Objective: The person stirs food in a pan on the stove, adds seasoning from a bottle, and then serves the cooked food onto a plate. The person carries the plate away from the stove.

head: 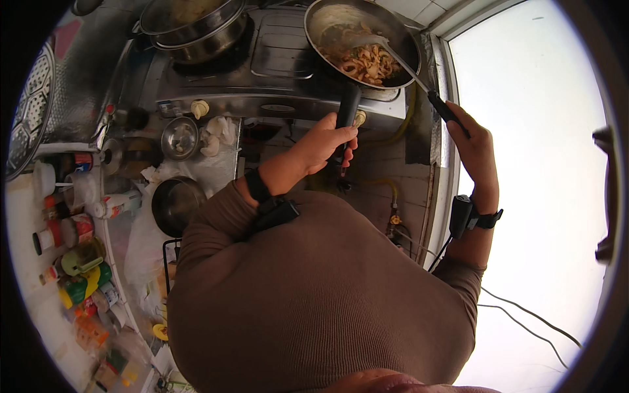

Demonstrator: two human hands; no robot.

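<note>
My left hand (327, 142) is wrapped around the black handle (349, 105) of a frying pan (412, 54). The pan sits over the right burner of a gas stove (280, 105), tilted in my view. Inside it lies a heap of browned, sliced food (368, 64) with bits of green; what the food is, I cannot tell. My right hand (469, 140) grips the black handle of a metal spatula (405, 65). The spatula's blade rests on or just above the food, partly hazed by steam.
A steel steamer pot (206, 46) stands on the left burner. On the left counter are a small metal bowl (180, 138), crumpled tissue (218, 135) and a dark pot (178, 206). Several bottles and jars (78, 231) line the far left. A yellow gas hose (388, 184) runs below the stove.
</note>
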